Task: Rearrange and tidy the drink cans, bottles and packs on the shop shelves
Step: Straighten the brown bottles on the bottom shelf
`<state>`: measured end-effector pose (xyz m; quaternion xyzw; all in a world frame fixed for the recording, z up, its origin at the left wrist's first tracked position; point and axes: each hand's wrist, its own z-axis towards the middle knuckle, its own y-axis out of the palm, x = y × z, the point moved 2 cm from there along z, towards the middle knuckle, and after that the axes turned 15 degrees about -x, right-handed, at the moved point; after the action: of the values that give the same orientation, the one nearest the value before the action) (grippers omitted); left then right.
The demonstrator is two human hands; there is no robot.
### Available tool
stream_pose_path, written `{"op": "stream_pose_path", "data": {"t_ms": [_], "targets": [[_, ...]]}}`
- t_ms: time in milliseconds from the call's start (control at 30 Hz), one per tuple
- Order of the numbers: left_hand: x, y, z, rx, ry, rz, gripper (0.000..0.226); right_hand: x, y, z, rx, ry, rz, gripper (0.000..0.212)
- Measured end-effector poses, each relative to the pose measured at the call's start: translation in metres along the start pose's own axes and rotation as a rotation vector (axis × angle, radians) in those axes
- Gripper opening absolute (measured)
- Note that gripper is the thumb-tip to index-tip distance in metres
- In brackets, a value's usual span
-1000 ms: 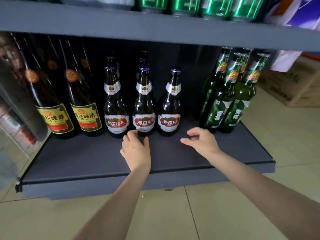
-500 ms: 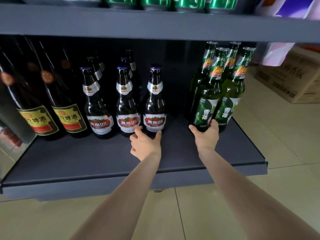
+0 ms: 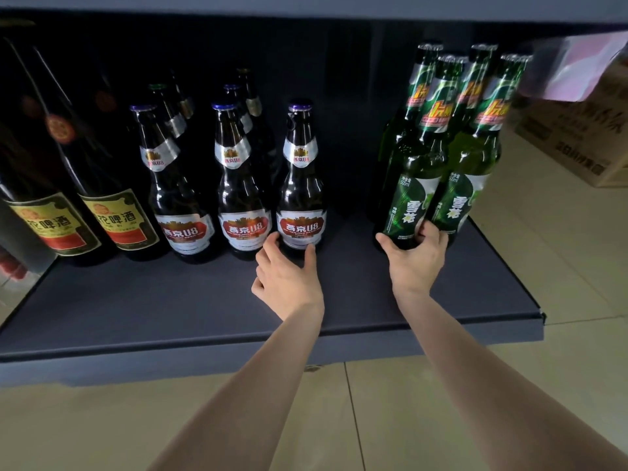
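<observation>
We note a dark grey shelf [image 3: 136, 300] across mid-frame, carrying tall dark bottles [image 3: 112, 185] at far left, brown bottles [image 3: 238, 185] left of centre and green bottles [image 3: 472, 137] at upper right. Our left hand [image 3: 289, 277], centre frame, curls thumb and fingers round the base of the rightmost brown bottle [image 3: 300, 185], which stands upright. Our right hand [image 3: 416, 256] grips the foot of the front-left green bottle [image 3: 407, 198], with its fingers tucked between that bottle and its neighbour.

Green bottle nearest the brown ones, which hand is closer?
Right. The right hand grips the green bottle at its base; the left hand is leftward, holding a brown bottle.
</observation>
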<state>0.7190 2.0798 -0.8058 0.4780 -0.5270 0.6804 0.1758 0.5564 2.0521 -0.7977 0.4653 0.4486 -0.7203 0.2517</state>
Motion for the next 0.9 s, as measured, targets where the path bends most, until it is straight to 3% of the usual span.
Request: {"op": "stream_pose_path", "data": {"t_ms": [533,700,900], "targets": [[0.000,-0.003,0.001,-0.051,-0.004,-0.024,0.049,-0.032,0.049,-0.009,-0.167,-0.047,-0.065,0.061],[-0.001,-0.002,0.000,-0.052,0.012,-0.015,0.050,-0.016,0.044,-0.006,-0.291,-0.076,-0.028,0.062],[0.001,-0.003,0.000,-0.063,0.000,0.001,0.049,-0.019,0.045,-0.003,-0.258,-0.069,-0.080,0.057]]}}
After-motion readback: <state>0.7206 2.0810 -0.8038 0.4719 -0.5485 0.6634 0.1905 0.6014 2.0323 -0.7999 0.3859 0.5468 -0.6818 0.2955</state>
